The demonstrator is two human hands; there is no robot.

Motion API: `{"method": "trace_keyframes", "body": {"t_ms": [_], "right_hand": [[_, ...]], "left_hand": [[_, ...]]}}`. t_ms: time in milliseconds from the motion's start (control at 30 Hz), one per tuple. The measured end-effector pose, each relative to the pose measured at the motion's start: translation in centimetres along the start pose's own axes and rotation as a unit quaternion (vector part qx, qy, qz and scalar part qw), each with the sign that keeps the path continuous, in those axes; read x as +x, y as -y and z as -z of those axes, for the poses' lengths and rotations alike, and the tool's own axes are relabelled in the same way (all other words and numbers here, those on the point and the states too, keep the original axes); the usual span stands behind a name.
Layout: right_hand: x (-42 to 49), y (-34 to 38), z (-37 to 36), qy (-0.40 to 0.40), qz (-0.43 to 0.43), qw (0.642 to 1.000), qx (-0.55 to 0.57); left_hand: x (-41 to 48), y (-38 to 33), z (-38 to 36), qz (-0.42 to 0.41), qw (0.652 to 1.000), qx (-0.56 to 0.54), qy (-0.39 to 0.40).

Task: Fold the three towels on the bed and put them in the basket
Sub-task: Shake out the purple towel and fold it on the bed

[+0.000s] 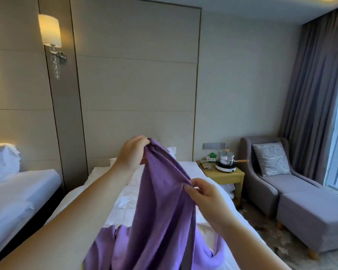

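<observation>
A purple towel (160, 207) hangs in the air over the white bed (125, 201). My left hand (132, 152) grips its top edge at the higher, farther end. My right hand (205, 193) pinches the same edge lower and nearer to me. The cloth drapes down between them to the bottom of the view. More purple towel fabric (105, 242) lies crumpled on the bed beneath it; how many pieces it is I cannot tell. No basket is in view.
A second white bed (18, 191) stands at the left. To the right of my bed a wooden nightstand (226, 175) carries a steel pot (225, 157) on a hotplate. A grey armchair (265, 172) and footstool (316, 215) stand by the curtained window.
</observation>
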State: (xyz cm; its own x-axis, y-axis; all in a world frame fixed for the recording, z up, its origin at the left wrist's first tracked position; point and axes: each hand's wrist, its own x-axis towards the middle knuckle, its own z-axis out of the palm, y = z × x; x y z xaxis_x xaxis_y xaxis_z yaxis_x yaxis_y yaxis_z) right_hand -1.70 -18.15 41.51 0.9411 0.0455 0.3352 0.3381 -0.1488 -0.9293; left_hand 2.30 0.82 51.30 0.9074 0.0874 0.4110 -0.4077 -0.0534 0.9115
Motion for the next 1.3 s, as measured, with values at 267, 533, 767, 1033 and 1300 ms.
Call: {"method": "trace_keyframes", "body": {"t_ms": [267, 533, 767, 1033, 1300], "right_hand": [[0.5, 4.0, 1.9, 0.134, 0.009, 0.988, 0.074], [-1.1, 2.4, 3.9, 0.107, 0.000, 0.993, 0.048], [-2.0, -0.6, 2.9, 0.068, 0.016, 0.996, -0.060], [-2.1, -3.7, 1.9, 0.060, 0.017, 0.982, -0.181], [2.1, 1.4, 3.1, -0.063, -0.048, 0.980, 0.184]], "left_hand": [[-3.1, 2.9, -0.7, 0.034, 0.898, 0.193, 0.394], [-4.0, 3.1, -3.4, -0.061, 0.924, 0.177, 0.333], [-2.3, 0.5, -5.7, -0.164, 0.956, 0.159, 0.186], [0.8, -4.4, -2.0, -0.172, 0.984, 0.042, -0.022], [1.9, -0.7, 6.4, -0.007, 0.970, 0.205, -0.129]]}}
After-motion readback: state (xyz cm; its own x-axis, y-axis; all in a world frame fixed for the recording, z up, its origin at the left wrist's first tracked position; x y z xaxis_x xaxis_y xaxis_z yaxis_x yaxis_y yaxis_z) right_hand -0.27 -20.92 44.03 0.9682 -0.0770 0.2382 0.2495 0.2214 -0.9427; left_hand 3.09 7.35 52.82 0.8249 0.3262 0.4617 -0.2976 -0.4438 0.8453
